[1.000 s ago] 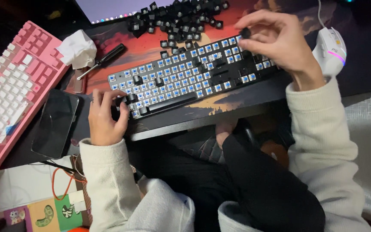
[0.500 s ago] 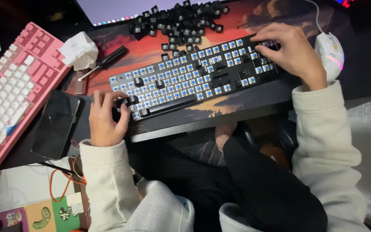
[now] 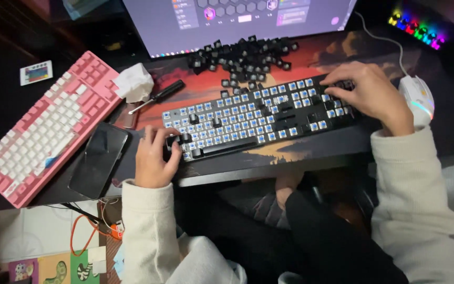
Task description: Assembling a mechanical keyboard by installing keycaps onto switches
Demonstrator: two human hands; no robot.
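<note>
On the desk mat before me lies the black mechanical keyboard with most keycaps removed and its blue switch stems exposed (image 3: 258, 118); its long axis runs left to right, tilted so that the right end sits farther from me and nearer the monitor, the left end nearer the desk edge. My left hand (image 3: 153, 158) rests at the keyboard's near left corner, fingers curled loosely around that corner and touching the frame; a few black caps remain mounted just beside them. My right hand (image 3: 369, 94) lies over the far right end of the board, fingers bent down onto the keys there; whether the fingertips pinch a cap I cannot tell, as the hand hides them. Beyond the board, between it and the lit monitor screen (image 3: 237, 21), is a heap of loose black keycaps (image 3: 243, 55), near but not touching its upper edge. Just right of my right hand sits a white computer mouse with a coloured light strip (image 3: 417, 97). Left of the board lie a black-handled screwdriver (image 3: 156, 96), pointing diagonally, and a crumpled white tissue (image 3: 133, 83). A black smartphone lying flat (image 3: 99, 159) is just beside my left hand, and past it a pink and white keyboard (image 3: 48, 126) lies at a steeper diagonal, well apart from the black one.
</note>
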